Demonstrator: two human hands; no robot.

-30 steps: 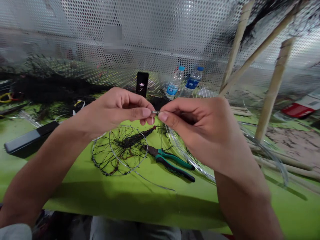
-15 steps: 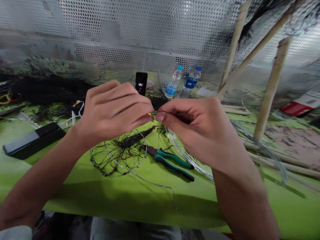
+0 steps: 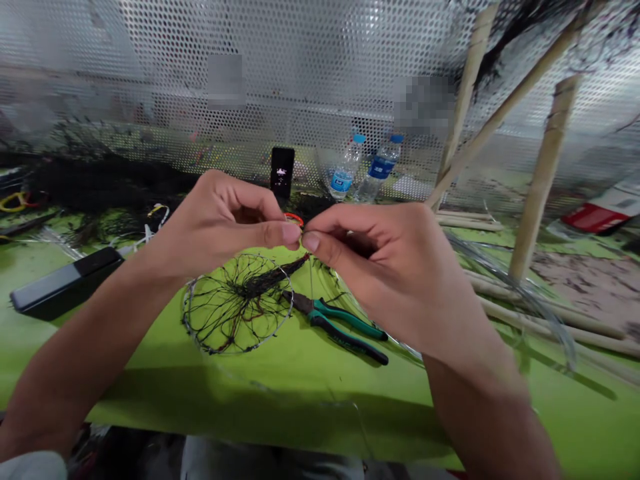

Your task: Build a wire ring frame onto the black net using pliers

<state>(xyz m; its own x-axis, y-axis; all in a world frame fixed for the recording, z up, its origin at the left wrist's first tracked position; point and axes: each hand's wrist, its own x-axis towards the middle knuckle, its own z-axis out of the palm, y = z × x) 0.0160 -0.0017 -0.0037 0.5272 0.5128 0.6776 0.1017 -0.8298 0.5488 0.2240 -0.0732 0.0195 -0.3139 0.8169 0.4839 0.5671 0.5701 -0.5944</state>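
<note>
My left hand [image 3: 225,223] is pinched at the middle of the view, its thumb and forefinger closed on something too small to make out. Its fingertips meet those of my right hand [image 3: 385,260], also pinched, with a thin wire hanging below. A bit of red-orange cord [image 3: 295,218] shows just behind the fingertips. Below my left hand lies a wire ring with dark threads [image 3: 245,300], gathered into a dark bundle. Pliers with green and black handles [image 3: 345,328] rest to the right of the ring, below my hands.
A phone [image 3: 283,172] stands upright behind my hands, beside two water bottles [image 3: 383,165]. A dark box [image 3: 65,283] sits left. Wooden poles [image 3: 545,180] and coiled clear strands [image 3: 505,277] are at the right. Perforated metal [image 3: 300,60] backs the green table [image 3: 280,413].
My left hand has turned so that its thumb now shows, and the fingertips have moved slightly left. Red-orange cord has come into view. The trailing wire near the table's front has shifted and is blurred.
</note>
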